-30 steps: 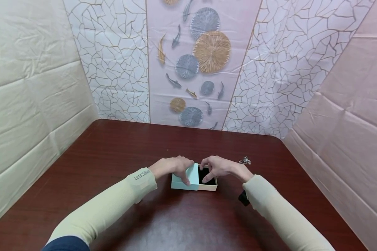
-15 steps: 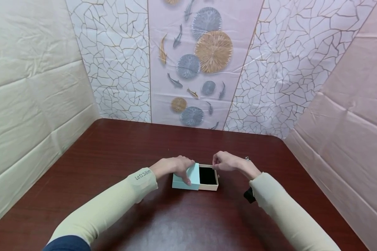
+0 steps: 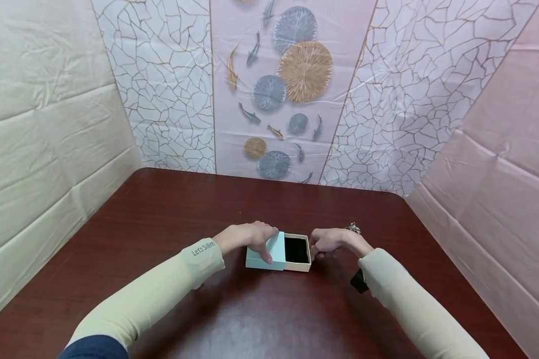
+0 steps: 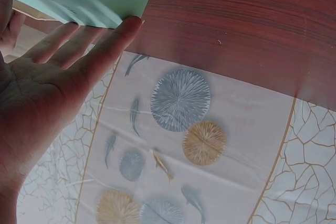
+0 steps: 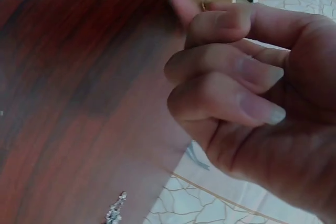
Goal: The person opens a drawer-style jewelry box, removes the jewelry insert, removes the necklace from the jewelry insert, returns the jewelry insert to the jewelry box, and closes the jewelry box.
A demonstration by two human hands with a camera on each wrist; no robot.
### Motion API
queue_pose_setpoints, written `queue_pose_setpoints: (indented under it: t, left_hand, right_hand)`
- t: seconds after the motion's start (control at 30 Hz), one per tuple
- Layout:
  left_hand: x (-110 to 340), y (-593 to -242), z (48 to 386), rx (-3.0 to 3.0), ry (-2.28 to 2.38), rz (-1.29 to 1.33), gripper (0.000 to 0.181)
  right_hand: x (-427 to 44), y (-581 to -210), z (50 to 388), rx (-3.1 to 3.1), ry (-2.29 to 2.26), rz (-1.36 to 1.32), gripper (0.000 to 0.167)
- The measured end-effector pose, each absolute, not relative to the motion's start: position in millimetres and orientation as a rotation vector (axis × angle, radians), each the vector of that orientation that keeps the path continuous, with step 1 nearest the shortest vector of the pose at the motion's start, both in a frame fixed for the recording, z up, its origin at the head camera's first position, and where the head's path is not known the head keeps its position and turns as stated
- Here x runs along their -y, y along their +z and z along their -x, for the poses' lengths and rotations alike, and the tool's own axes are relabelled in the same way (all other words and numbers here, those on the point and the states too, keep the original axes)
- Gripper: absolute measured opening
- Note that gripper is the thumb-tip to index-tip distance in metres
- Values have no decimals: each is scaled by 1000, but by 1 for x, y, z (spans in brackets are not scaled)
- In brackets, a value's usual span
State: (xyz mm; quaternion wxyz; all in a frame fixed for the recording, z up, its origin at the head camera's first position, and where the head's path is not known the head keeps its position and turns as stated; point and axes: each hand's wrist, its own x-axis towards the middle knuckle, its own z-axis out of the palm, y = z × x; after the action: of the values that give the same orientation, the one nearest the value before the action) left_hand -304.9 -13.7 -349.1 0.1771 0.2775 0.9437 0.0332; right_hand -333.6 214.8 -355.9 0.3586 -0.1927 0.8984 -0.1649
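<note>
A pale turquoise box sleeve [image 3: 276, 245] lies mid-table, with its cream drawer [image 3: 297, 267] pulled partly out to the right. Black padding [image 3: 296, 250] lines the drawer. My left hand [image 3: 247, 237] grips the sleeve across its width, thumb on the near side and fingers along the far edge; the left wrist view shows the fingers [image 4: 102, 51] against it. At the drawer's right end, my right hand [image 3: 330, 241] has curled fingers. In the right wrist view, a small gold pull ring [image 5: 204, 5] appears between its thumb and index finger, which is blurred.
Silvery jewellery [image 3: 353, 228] lies on the dark red table [image 3: 184, 209] behind my right wrist; the right wrist view shows the jewellery [image 5: 115, 209] too. A patterned cloth [image 3: 269, 124] hangs behind the table, and pale cloth walls [image 3: 49, 124] flank it.
My right hand has left the drawer's inside, lifted over its right edge, and come down at its outer end. My left hand keeps its hold on the sleeve; the drawer looks equally far out.
</note>
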Motion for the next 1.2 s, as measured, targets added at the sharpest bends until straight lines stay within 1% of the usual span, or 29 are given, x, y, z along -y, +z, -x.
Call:
queue_pose_setpoints:
  t: [0.2, 0.43, 0.7, 0.87, 1.2]
  left_hand:
    - [13, -349, 305, -2670, 96, -779, 79]
    - [14, -350, 305, -2675, 106, -779, 77]
    - [13, -349, 305, -2677, 114, -775, 78]
    - [13, -349, 304, -2678, 120, -784, 76]
    - [14, -348, 302, -2686, 124, -782, 75]
  right_hand:
    - [-220, -361, 335, -2311, -506, 475, 17]
    - [-220, -361, 335, -2330, -540, 468, 21]
    - [-218, -361, 335, -2368, -509, 488, 23]
    - [-217, -360, 335, -2374, -488, 491, 24]
    - [-216, -360, 335, -2373, -488, 472, 24]
